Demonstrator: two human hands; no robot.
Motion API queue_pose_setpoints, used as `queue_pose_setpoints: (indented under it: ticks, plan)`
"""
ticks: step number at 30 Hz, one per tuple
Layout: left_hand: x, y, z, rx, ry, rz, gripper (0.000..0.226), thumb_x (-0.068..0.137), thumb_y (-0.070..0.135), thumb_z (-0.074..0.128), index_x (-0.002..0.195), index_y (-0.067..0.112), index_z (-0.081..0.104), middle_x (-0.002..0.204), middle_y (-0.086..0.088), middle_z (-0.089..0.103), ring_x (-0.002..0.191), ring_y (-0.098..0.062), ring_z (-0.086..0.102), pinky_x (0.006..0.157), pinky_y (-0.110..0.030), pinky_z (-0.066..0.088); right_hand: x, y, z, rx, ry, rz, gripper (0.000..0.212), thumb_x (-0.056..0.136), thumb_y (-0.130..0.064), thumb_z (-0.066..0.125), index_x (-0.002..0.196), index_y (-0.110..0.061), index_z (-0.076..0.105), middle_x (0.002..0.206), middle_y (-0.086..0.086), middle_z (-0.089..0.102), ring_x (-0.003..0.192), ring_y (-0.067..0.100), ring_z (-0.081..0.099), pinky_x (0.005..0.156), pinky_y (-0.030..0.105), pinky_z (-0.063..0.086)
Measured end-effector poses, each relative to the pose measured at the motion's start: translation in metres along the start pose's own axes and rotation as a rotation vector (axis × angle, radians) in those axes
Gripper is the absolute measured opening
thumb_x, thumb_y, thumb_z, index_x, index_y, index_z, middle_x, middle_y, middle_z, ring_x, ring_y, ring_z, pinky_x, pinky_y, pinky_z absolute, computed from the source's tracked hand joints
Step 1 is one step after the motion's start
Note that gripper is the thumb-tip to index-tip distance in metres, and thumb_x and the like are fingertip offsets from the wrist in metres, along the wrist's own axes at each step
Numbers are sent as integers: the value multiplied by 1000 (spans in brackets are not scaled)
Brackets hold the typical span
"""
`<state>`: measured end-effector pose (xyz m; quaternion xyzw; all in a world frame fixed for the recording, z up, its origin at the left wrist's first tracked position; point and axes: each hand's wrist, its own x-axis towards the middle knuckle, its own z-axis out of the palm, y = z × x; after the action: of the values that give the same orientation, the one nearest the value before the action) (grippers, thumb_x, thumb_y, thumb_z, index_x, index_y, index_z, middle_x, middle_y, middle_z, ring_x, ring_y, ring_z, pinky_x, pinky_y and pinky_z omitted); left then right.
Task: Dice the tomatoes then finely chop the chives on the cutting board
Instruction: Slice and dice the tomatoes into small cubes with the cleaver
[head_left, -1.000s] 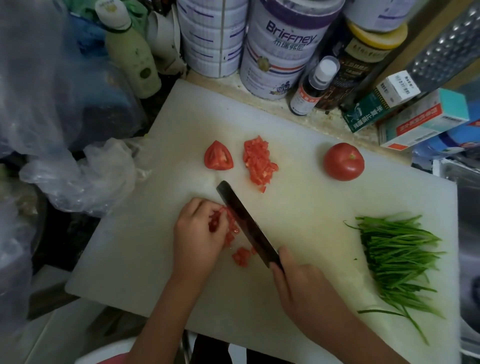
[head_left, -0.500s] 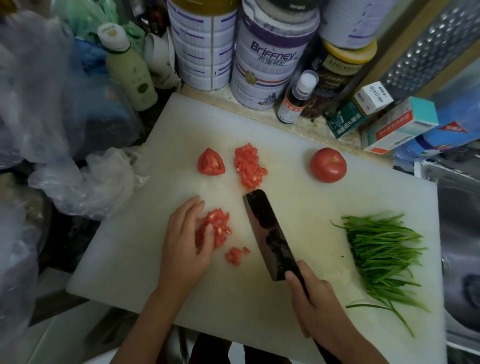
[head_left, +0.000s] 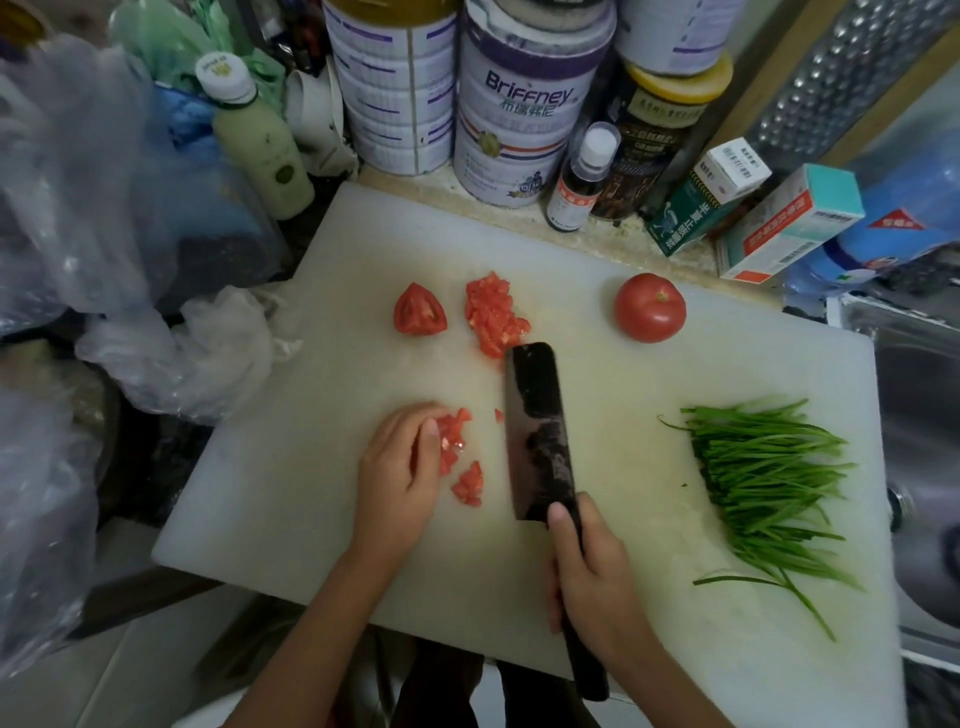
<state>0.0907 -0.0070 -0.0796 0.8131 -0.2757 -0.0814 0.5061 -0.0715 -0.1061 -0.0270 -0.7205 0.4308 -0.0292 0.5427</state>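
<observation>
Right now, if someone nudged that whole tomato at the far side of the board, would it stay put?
Probably not. The whole tomato is round and smooth-skinned, resting free on the flat cutting board, so a push would likely roll it. Nothing touches or blocks it. Uncut, it would likely feel firm but bruise if squeezed.

Up along the top of the frame, a speckled stone counter ledge (head_left: 519, 218) is crowded end to end: two big white tins (head_left: 524, 98), the right one reading "Briffney", a pale green bottle (head_left: 260, 140) at upper left, a small white-capped bottle (head_left: 582, 176) beside a dark jar with a yellow lid (head_left: 660, 130). Over at upper right, two medicine boxes (head_left: 779, 223) lie tilted against each other below a perforated metal panel (head_left: 852, 67). Down the left edge, crumpled clear plastic bags (head_left: 171, 353) pile up (contents too blurred to tell). At the right edge, a steel sink (head_left: 924, 415) shows. Pale floor (head_left: 104, 691) sits at lower left. Light is dim and even.
</observation>
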Motion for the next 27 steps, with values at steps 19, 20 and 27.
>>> queue_pose_setpoints:
  ticks: [19,20,27]
  plan:
    - [-5,3,23,34,-62,47,47,102,27,33,128,-2,60,134,-12,59,128,-17,50,114,-19,30,-25,-3,35,143,-58,50,19,101,-26,37,87,-19,46,46,3,46,30,21,42,33,24,33]
    - [-5,4,22,-16,-30,13,48,102,27,32,128,-1,61,134,-11,60,127,-14,51,113,-19,32,-26,-2,32,167,-32,73,18,101,-25,37,88,-17,47,46,4,45,30,22,40,32,23,32]
    - [-8,11,32,-1,29,-40,53,104,31,28,136,-2,53,143,-10,53,136,-16,43,116,-18,25,-32,-6,46,202,-54,88,17,102,-20,34,94,-15,48,45,7,43,29,19,36,30,24,30]
